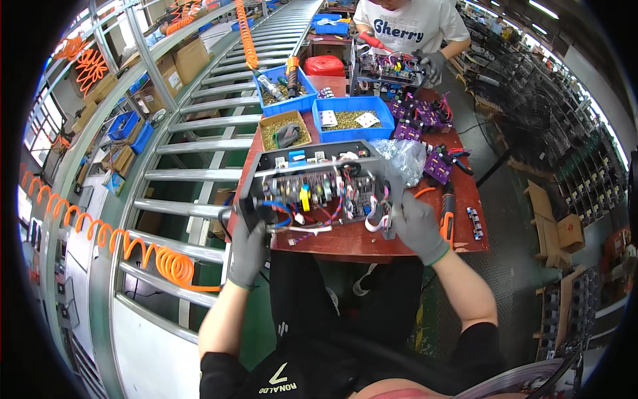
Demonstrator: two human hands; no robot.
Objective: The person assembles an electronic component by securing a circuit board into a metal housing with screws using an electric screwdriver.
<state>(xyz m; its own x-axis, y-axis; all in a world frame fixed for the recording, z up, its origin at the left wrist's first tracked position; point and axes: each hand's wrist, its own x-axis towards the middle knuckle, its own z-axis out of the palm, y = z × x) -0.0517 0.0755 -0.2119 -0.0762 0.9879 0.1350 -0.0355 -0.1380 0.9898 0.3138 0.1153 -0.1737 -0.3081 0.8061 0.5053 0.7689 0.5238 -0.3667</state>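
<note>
Between my two grey-gloved hands is a black metal chassis [266, 174] packed with circuit boards, a yellow component and coloured wires. It is tilted, its open side toward me, above the near part of the red table. My left hand [247, 256] closes on its near left corner. On the right, my right hand [419, 229] grips the other end, beside a white cable [376, 223]; some fingertips are hidden behind the metal. An orange-and-black power screwdriver [447, 223] lies just right of my right hand, close to a small cylindrical part [474, 223].
Blue bins [352, 135] and a cardboard tray [304, 136] of small screws stand behind the chassis. Purple circuit boards [437, 165] and clear plastic wrap [402, 159] lie at right. A roller conveyor [193, 175] runs along the left. Across the table, a gloved person handles another chassis [385, 70].
</note>
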